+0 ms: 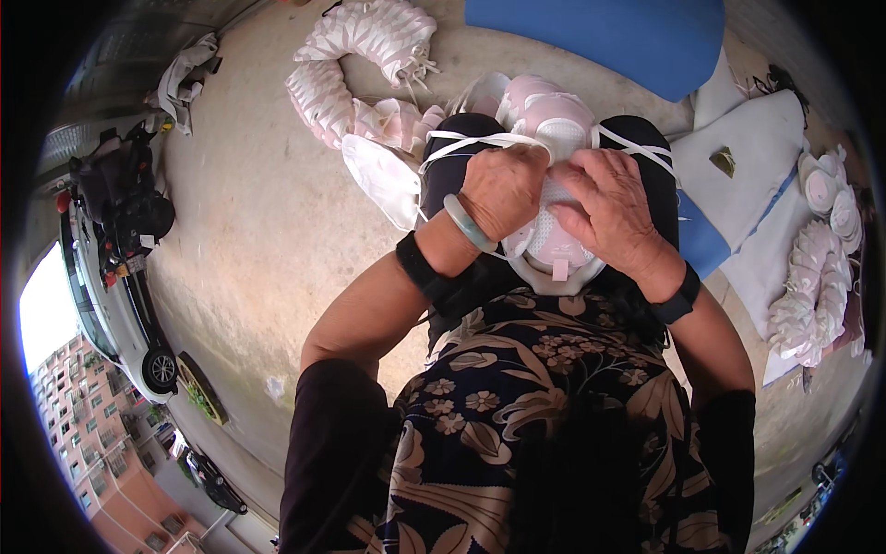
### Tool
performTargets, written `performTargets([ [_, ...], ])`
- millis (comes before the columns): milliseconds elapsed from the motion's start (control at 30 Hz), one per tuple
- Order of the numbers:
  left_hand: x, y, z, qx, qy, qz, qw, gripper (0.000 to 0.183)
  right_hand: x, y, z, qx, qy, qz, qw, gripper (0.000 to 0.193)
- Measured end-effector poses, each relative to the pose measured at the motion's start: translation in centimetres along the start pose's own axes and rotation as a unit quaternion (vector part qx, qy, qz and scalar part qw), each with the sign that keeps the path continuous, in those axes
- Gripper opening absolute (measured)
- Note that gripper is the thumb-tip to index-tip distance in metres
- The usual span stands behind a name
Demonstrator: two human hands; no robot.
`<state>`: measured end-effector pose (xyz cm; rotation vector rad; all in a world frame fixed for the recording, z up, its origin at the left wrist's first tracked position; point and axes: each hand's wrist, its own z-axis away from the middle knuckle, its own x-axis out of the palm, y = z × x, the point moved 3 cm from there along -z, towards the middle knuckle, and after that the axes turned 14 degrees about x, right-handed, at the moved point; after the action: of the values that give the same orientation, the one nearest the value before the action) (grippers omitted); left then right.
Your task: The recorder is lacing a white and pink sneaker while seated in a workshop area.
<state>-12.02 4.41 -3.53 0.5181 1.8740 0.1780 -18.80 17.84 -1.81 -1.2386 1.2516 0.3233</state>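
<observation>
My left hand and my right hand press together on a stack of white and pink cup-shaped face masks resting on my lap. Both hands grip the masks from above, fingers closed over the top one. White elastic straps stretch out to the left and right of the stack. A pale green bangle and a black band sit on my left wrist; another black band is on my right wrist.
A curved row of stacked masks lies on the concrete floor ahead. More mask stacks lie on a white cloth at the right. A blue mat is at the top. A scooter is parked at the left.
</observation>
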Motion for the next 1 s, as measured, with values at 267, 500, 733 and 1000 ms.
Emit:
performTargets([
  [267, -2.5, 0.8, 0.8, -0.099, 0.061, 0.050, 0.992, 0.028, -0.2, 0.0, 0.1, 0.009, 0.002, -0.011, 1.000, 0.032],
  [500, -2.7, 2.5, 0.9, -0.020, -0.036, 0.031, 0.999, 0.042, 0.0, 0.2, 0.1, 0.026, 0.001, -0.014, 1.000, 0.029],
  [733, -2.3, 3.0, 0.2, -0.100, -0.181, -0.046, 0.977, 0.028, 0.5, -0.8, -0.3, 0.032, 0.038, -0.012, 0.999, 0.020],
  [1000, -1.1, 1.7, 1.3, -0.139, -0.120, -0.025, 0.983, 0.014, 1.3, -1.6, -0.4, 0.070, 0.078, 0.006, 0.994, 0.012],
])
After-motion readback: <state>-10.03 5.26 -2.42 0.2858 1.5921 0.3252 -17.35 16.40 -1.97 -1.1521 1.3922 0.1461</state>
